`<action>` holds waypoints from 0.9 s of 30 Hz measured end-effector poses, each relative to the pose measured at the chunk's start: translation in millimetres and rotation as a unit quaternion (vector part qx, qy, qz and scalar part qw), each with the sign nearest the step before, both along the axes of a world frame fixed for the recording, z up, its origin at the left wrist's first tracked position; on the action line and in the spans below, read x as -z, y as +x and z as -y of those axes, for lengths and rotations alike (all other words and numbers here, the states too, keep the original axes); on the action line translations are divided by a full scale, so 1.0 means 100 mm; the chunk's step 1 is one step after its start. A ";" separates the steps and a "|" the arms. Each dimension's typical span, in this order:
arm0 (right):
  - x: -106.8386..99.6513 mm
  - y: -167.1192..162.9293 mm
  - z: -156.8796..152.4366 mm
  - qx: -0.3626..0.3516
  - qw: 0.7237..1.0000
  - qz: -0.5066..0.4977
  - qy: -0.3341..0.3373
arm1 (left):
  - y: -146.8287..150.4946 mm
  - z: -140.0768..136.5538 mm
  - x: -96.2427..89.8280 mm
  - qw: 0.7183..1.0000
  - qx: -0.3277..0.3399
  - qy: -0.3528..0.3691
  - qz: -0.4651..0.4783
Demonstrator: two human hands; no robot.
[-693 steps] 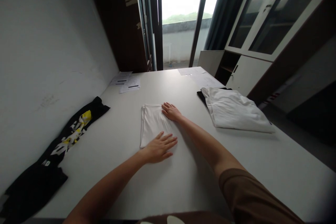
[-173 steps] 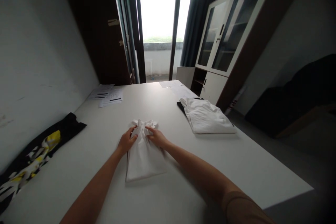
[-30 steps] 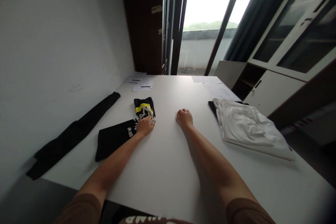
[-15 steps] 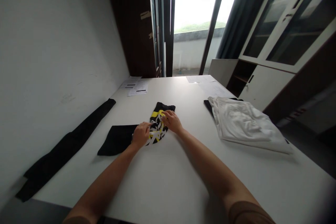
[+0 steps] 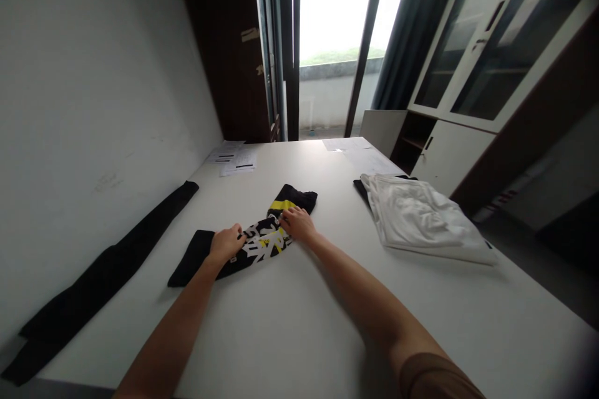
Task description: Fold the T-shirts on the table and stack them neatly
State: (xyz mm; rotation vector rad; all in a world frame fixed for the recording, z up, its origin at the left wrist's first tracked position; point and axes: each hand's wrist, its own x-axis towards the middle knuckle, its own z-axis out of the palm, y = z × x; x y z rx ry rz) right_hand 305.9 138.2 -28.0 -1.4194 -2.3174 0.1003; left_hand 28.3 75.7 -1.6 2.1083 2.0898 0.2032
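A black garment point(image 5: 266, 242) with white and yellow lettering lies folded into a long strip on the white table. What kind of garment it is does not show. My left hand point(image 5: 227, 243) is on its left part, the fingers bent and closed on the cloth beside the print. Near the yellow stripe, my right hand point(image 5: 298, 223) grips the fabric with curled fingers. The garment bends between its plain left end and its far right end. Part of it is hidden beneath both hands.
Along the wall on the left lies a long black piece of clothing point(image 5: 116, 262). A stack of folded white clothing point(image 5: 421, 212) sits at the right, with black cloth under it. Paper sheets point(image 5: 238, 159) lie at the table's far end. Cabinets point(image 5: 458, 75) stand beyond on the right.
My left hand has moved left along the garment, and the bunched print is now spread out longer. My right hand has shifted slightly toward me. The camera view has turned a little right.
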 end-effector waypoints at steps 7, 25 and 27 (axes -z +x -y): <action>-0.02 0.05 -0.03 0.081 0.996 -0.028 -0.009 | 0.38 0.18 0.00 0.947 0.119 -0.158 0.252; -0.20 -0.09 0.20 0.094 0.993 0.052 0.052 | 0.93 0.63 -0.20 0.784 0.223 -0.331 0.476; -0.22 -0.09 0.21 0.057 0.996 0.033 0.057 | 0.96 0.65 -0.20 0.780 0.237 -0.320 0.484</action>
